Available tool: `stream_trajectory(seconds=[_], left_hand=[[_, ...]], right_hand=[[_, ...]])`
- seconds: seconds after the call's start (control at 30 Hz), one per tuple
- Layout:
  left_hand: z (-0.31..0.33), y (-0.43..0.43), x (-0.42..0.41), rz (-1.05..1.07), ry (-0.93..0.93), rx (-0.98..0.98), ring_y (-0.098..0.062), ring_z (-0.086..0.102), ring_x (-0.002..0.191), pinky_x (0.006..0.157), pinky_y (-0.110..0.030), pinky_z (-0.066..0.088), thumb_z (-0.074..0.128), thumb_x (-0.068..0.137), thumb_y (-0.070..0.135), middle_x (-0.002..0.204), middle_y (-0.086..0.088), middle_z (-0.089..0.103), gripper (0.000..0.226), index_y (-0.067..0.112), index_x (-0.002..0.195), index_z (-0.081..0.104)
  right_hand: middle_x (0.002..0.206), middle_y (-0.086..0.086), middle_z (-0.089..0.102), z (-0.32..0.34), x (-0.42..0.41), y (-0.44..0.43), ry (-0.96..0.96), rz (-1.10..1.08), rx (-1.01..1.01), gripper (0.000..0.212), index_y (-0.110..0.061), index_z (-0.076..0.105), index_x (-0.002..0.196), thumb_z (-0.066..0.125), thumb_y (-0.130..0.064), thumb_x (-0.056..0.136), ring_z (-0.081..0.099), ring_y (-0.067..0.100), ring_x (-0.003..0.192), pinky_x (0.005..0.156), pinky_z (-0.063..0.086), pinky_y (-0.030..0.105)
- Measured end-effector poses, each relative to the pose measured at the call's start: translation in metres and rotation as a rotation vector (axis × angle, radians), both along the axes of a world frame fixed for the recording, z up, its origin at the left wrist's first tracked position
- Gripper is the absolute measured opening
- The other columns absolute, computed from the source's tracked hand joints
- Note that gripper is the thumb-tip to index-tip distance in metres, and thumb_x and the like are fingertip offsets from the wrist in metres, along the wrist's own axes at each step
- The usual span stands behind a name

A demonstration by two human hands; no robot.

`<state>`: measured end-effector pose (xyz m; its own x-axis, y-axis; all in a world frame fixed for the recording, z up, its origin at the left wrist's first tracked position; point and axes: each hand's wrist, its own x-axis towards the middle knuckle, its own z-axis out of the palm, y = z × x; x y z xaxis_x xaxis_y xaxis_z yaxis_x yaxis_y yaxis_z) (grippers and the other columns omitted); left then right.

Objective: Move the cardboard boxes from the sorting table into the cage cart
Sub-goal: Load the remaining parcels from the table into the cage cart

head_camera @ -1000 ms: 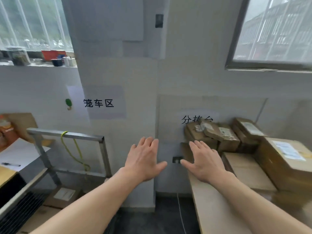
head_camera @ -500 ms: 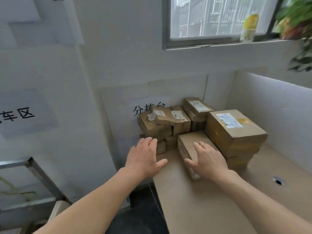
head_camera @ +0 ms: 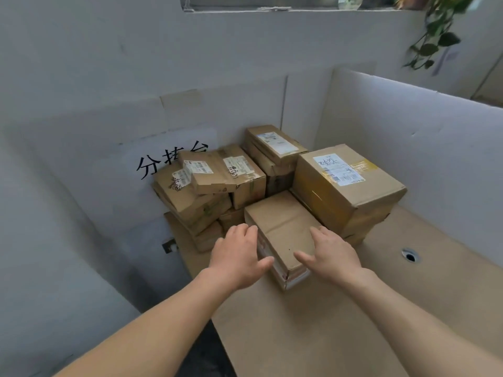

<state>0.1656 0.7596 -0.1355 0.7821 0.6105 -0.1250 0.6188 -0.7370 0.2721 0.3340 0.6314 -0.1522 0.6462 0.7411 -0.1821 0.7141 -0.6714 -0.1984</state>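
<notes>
Several cardboard boxes are piled in the back corner of the brown sorting table point(head_camera: 340, 322). Nearest to me lies a plain long box point(head_camera: 283, 229), its short end facing me. My left hand point(head_camera: 236, 257) hovers at that box's left side, fingers relaxed and spread, holding nothing. My right hand point(head_camera: 332, 254) reaches over the box's right top edge, fingers also loose. A big box with a white label and yellow tape point(head_camera: 348, 186) stands to the right. Smaller labelled boxes point(head_camera: 217, 175) are stacked at the back left. The cage cart is out of view.
White partition panels point(head_camera: 408, 148) wall the table at the back and right. A round cable hole point(head_camera: 409, 256) sits in the tabletop to the right. A plant point(head_camera: 435, 36) hangs at the top right. Dark floor point(head_camera: 201, 357) lies left of the table edge.
The view has swung right and down from the cage cart corner to the sorting table. Both hands have come forward onto the two sides of the nearest plain box.
</notes>
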Motion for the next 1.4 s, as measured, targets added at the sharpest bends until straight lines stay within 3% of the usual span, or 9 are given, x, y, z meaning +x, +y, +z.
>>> stream_trajectory(seconds=[0.2,0.4,0.57,0.9,1.13,1.27,1.4], left_hand=[[-0.024,0.021,0.028,-0.035,0.042,-0.039,-0.023,0.032,0.145,0.114,-0.044,0.037,0.057,0.091,0.061,0.156,-0.003,0.037,0.078,0.02,0.153,0.032],[-0.042,0.036,0.041,-0.073,0.08,-0.084,-0.025,0.032,0.144,0.113,-0.045,0.038,0.055,0.092,0.061,0.154,-0.005,0.038,0.075,0.019,0.15,0.035],[-0.05,0.047,0.045,-0.087,0.074,-0.098,-0.025,0.03,0.146,0.115,-0.045,0.036,0.055,0.092,0.06,0.157,-0.006,0.036,0.078,0.019,0.153,0.031],[-0.063,0.049,0.039,-0.067,0.089,-0.112,-0.025,0.032,0.145,0.114,-0.044,0.038,0.055,0.091,0.061,0.156,-0.006,0.036,0.079,0.019,0.153,0.031],[-0.073,0.035,0.025,-0.019,0.029,-0.169,-0.023,0.03,0.148,0.115,-0.042,0.038,0.06,0.09,0.059,0.161,-0.004,0.03,0.086,0.021,0.158,0.023],[-0.072,0.019,0.016,-0.021,0.013,-0.218,-0.02,0.04,0.137,0.107,-0.035,0.043,0.061,0.088,0.059,0.154,-0.001,0.036,0.086,0.022,0.156,0.025],[-0.067,-0.005,0.008,-0.043,0.045,-0.264,-0.02,0.042,0.135,0.109,-0.033,0.039,0.064,0.089,0.054,0.155,0.0,0.035,0.084,0.022,0.157,0.025]], right_hand=[[0.15,0.007,0.047,-0.02,0.022,0.029,0.036,-0.056,-0.04,0.074,-0.015,0.045,0.143,0.055,-0.065,0.09,0.04,0.026,0.142,0.111,0.041,0.044],[0.131,0.006,0.056,-0.034,0.033,0.046,0.044,-0.088,-0.084,0.062,-0.019,0.054,0.123,0.054,-0.068,0.085,0.049,0.028,0.125,0.097,0.048,0.043],[0.128,0.01,0.053,-0.037,0.035,0.058,0.007,-0.084,-0.129,0.064,-0.02,0.053,0.124,0.054,-0.068,0.083,0.048,0.032,0.12,0.098,0.046,0.045],[0.133,0.007,0.052,-0.031,0.028,0.063,0.003,-0.092,-0.185,0.096,-0.028,0.045,0.137,0.058,-0.089,0.063,0.044,0.031,0.122,0.096,0.049,0.045],[0.137,0.01,0.049,-0.039,0.019,0.047,0.002,-0.105,-0.171,0.112,-0.019,0.041,0.144,0.061,-0.091,0.06,0.042,0.031,0.126,0.1,0.046,0.044],[0.141,0.011,0.048,-0.043,0.012,0.028,0.065,-0.153,-0.13,0.125,-0.012,0.032,0.151,0.066,-0.088,0.059,0.044,0.032,0.129,0.104,0.043,0.042],[0.127,0.003,0.057,-0.052,0.003,-0.004,0.168,-0.207,-0.067,0.115,-0.02,0.042,0.135,0.067,-0.091,0.048,0.057,0.026,0.115,0.092,0.055,0.041]])
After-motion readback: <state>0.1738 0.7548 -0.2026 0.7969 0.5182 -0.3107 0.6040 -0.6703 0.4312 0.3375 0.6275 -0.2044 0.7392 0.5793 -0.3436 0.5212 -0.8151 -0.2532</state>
